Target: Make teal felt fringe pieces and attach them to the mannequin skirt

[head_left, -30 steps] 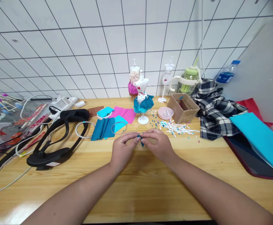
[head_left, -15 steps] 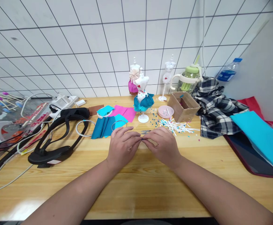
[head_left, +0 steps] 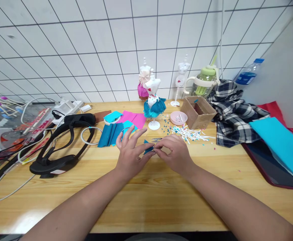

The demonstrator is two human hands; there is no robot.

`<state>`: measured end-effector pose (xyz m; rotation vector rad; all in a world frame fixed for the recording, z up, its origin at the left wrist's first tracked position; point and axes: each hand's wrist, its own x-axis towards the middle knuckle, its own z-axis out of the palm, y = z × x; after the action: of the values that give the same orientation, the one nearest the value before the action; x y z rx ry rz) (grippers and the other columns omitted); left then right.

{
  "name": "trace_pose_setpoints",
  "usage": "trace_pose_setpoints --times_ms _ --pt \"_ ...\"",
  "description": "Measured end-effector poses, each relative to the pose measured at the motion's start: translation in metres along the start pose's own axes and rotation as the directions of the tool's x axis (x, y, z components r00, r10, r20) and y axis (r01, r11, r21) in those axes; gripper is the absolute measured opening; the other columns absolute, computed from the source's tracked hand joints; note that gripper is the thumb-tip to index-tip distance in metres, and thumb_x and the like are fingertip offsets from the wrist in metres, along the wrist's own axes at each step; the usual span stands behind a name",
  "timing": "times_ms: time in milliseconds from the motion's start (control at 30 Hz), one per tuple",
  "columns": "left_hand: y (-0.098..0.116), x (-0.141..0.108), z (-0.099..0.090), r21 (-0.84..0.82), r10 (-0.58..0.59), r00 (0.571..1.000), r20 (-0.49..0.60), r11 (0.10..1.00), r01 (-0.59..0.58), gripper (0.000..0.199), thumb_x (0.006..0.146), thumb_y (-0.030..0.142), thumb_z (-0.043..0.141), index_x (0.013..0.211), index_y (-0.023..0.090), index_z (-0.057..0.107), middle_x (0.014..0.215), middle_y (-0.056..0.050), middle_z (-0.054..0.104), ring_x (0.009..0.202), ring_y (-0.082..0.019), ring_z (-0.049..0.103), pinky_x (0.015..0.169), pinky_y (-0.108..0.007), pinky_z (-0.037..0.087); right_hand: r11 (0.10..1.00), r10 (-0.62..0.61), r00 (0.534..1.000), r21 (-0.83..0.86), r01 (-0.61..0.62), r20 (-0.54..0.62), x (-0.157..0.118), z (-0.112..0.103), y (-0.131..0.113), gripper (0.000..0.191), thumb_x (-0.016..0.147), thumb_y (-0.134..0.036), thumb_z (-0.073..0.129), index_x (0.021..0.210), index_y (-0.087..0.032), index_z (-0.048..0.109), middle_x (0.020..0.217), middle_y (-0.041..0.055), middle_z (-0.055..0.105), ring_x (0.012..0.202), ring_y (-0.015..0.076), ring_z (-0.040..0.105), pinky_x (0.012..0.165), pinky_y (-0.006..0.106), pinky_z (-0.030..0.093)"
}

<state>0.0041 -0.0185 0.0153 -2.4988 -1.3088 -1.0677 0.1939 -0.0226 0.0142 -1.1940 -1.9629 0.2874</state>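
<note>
A small piece of dark teal crepe paper (head_left: 149,149) is held between my two hands, above the wooden table. My left hand (head_left: 129,152) grips it between thumb and index finger, its other fingers spread. My right hand (head_left: 175,152) pinches the paper's right end with thumb and fingertips. Just behind the fingers lie small scissors (head_left: 156,139), partly covered. Farther back stands a white mini dress form (head_left: 153,85) wearing a ruffled teal paper skirt (head_left: 152,108).
Teal paper (head_left: 110,135), pink paper (head_left: 133,117) and a white ring (head_left: 82,136) lie left. Right are a pink bowl (head_left: 178,117), paper sticks (head_left: 190,134), a cardboard box (head_left: 199,113) and checked cloth (head_left: 233,113). A black headset (head_left: 58,164) sits far left.
The left hand's fingers have spread and lifted, and the teal paper now shows between the hands. Both hands stay close together. The view has shifted slightly.
</note>
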Motion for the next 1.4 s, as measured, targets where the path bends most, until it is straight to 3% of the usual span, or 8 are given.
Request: trace_pose_setpoints --times_ms 300,400,500,633,733,867,1167,1400 --pt "-0.003 0.001 -0.004 0.013 0.026 0.997 -0.072 1.000 -0.025 0.010 0.081 0.028 0.069 0.080 0.035 0.074 0.115 0.001 0.069 0.128 -0.029 0.045 0.108 -0.054 0.016 0.989 0.029 0.999 0.143 -0.026 -0.018 0.003 0.001 -0.003 0.011 0.082 -0.031 0.067 0.073 -0.024 0.069 0.076 -0.0006 0.070 0.077 0.0168 0.061 0.075 0.032 0.041" --pt "-0.005 0.003 -0.005 -0.024 0.019 0.999 -0.051 0.999 -0.021 0.010 0.081 0.026 0.068 0.081 0.034 0.074 0.110 0.000 0.070 0.124 -0.028 0.048 0.106 -0.052 0.024 0.984 0.065 0.998 0.166 -0.066 0.009 0.007 -0.009 0.011 0.010 0.083 -0.031 0.065 0.082 -0.024 0.070 0.082 0.0016 0.071 0.077 0.0176 0.061 0.073 0.032 0.044" --pt "-0.009 0.004 -0.004 -0.075 -0.001 1.000 -0.017 0.997 0.000 0.009 0.081 0.025 0.067 0.082 0.031 0.074 0.108 -0.001 0.070 0.122 -0.027 0.050 0.101 -0.047 0.034 0.983 0.178 0.981 0.062 -0.173 -0.081 0.011 -0.026 0.040 0.019 0.083 -0.030 0.062 0.099 -0.024 0.070 0.091 0.0036 0.071 0.077 0.0187 0.060 0.069 0.032 0.045" --pt "-0.011 0.004 -0.002 -0.121 -0.006 0.999 0.042 0.993 0.011 0.011 0.083 0.024 0.064 0.081 0.028 0.074 0.103 -0.002 0.071 0.118 -0.026 0.054 0.099 -0.045 0.038 0.967 0.051 0.999 -0.250 -0.046 0.014 0.011 -0.035 0.072 0.014 0.083 -0.027 0.063 0.090 -0.026 0.075 0.093 0.0048 0.070 0.091 0.0230 0.058 0.080 0.037 0.043" --pt "-0.010 0.004 -0.001 -0.142 -0.001 0.998 0.070 0.990 0.011 0.011 0.084 0.025 0.064 0.080 0.028 0.074 0.098 -0.002 0.072 0.113 -0.025 0.056 0.097 -0.045 0.039 0.929 -0.007 0.978 -0.362 0.083 0.208 0.009 -0.026 0.075 0.013 0.082 -0.024 0.065 0.086 -0.030 0.076 0.106 0.0034 0.068 0.103 0.0251 0.055 0.086 0.040 0.040" --pt "-0.011 0.004 -0.001 -0.160 -0.017 0.998 0.060 0.987 0.026 0.010 0.083 0.026 0.065 0.080 0.028 0.074 0.095 -0.003 0.073 0.107 -0.024 0.059 0.095 -0.044 0.041 0.868 0.001 0.970 -0.481 0.120 0.244 0.008 -0.017 0.072 0.018 0.086 -0.021 0.061 0.085 -0.029 0.077 0.125 0.0031 0.062 0.117 0.0285 0.049 0.089 0.045 0.038" --pt "-0.011 0.004 0.002 -0.204 -0.031 0.991 0.133 0.977 0.058 0.010 0.081 0.025 0.064 0.084 0.027 0.073 0.093 -0.001 0.076 0.109 -0.026 0.061 0.098 -0.048 0.040 0.885 -0.053 0.967 -0.437 0.161 0.249 0.009 -0.013 0.077 0.022 0.088 -0.025 0.060 0.105 -0.033 0.072 0.128 0.0020 0.062 0.113 0.0253 0.051 0.092 0.043 0.039" --pt "-0.006 0.002 0.006 -0.217 -0.109 0.964 0.245 0.962 0.164 0.009 0.078 0.023 0.063 0.079 0.027 0.072 0.086 -0.001 0.076 0.101 -0.024 0.067 0.108 -0.053 0.029 0.845 -0.099 0.958 -0.486 0.224 0.270 0.014 -0.002 0.071 0.011 0.085 -0.024 0.063 0.080 -0.023 0.073 0.134 0.0029 0.057 0.125 0.0285 0.044 0.097 0.045 0.034"
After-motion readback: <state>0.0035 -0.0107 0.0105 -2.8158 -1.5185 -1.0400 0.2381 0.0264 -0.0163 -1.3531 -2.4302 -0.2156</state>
